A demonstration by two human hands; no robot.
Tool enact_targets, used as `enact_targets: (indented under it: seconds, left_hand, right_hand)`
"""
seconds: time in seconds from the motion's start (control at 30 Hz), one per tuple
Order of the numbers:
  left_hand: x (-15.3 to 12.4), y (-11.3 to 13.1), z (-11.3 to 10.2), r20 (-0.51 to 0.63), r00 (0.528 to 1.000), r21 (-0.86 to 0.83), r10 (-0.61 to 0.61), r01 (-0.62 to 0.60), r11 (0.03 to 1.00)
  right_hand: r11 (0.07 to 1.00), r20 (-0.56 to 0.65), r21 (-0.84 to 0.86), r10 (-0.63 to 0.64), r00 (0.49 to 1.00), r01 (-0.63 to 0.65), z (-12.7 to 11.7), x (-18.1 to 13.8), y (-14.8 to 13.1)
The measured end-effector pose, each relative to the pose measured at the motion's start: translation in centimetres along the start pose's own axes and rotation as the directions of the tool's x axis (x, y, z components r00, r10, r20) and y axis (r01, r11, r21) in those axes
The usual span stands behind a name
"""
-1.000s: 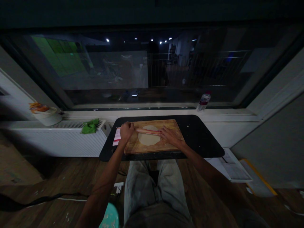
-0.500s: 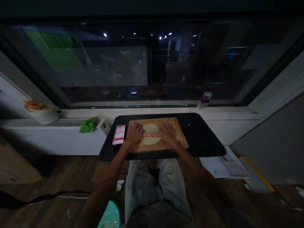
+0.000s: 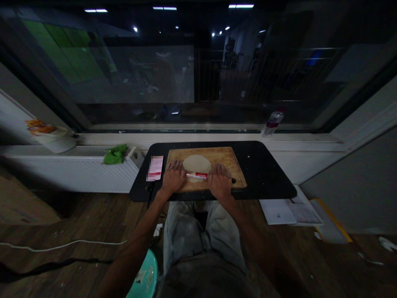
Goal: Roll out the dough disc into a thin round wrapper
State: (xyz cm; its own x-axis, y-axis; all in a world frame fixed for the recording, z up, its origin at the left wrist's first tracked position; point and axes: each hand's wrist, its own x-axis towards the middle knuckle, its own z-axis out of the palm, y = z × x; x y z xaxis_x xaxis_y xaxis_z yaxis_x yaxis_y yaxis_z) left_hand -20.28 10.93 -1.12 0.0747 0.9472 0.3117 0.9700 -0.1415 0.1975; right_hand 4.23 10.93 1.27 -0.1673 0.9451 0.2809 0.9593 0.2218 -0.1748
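Observation:
A flat round of pale dough [image 3: 196,162] lies on a wooden cutting board [image 3: 217,153]. Across the dough's near part runs a slim red-and-white rolling pin [image 3: 197,176], with print on its surface. My left hand [image 3: 174,175] is over the pin's left end, fingers pointing forward and bent over it. Over the right end is my right hand [image 3: 220,179], placed the same way. Both palms hide the pin's ends. Pale specks, like flour, show on my fingers.
The board rests on a black tabletop [image 3: 266,174]. A phone [image 3: 156,168] lies left of the board. A bottle [image 3: 273,123] stands on the windowsill. Left are a green cloth [image 3: 114,154] and a white tub [image 3: 57,140] on the radiator. A turquoise basin [image 3: 145,275] is below.
Both hands have rolled the pin toward me, from the dough's middle to its near part. More dough shows beyond the pin. The camera's view has shifted slightly.

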Motion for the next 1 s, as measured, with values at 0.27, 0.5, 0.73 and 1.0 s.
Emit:
enact_targets:
  seconds: [0.27,0.5,0.73,1.0]
  left_hand:
    - [-1.6,0.4,-0.5,-0.034,0.999,-0.048,0.002,-0.004,0.999]
    - [-2.6,0.5,-0.5,-0.06,0.998,-0.069,-0.019,0.015,0.998]
    - [-4.1,1.1,-0.8,-0.082,0.996,-0.074,-0.033,0.027,0.997]
    - [-5.4,1.6,-1.1,-0.083,0.995,-0.083,-0.05,0.043,0.996]
  right_hand:
    - [0.995,-0.079,0.066,-0.065,0.995,0.07,0.3,-1.3,0.4]
    - [0.994,-0.028,0.039,-0.1,0.995,0.101,0.0,-1.1,0.8]
    - [0.992,-0.09,0.042,-0.116,0.989,0.12,0.6,-2.4,0.9]
    - [0.987,-0.099,0.063,-0.144,0.985,0.15,0.6,-3.4,1.4]
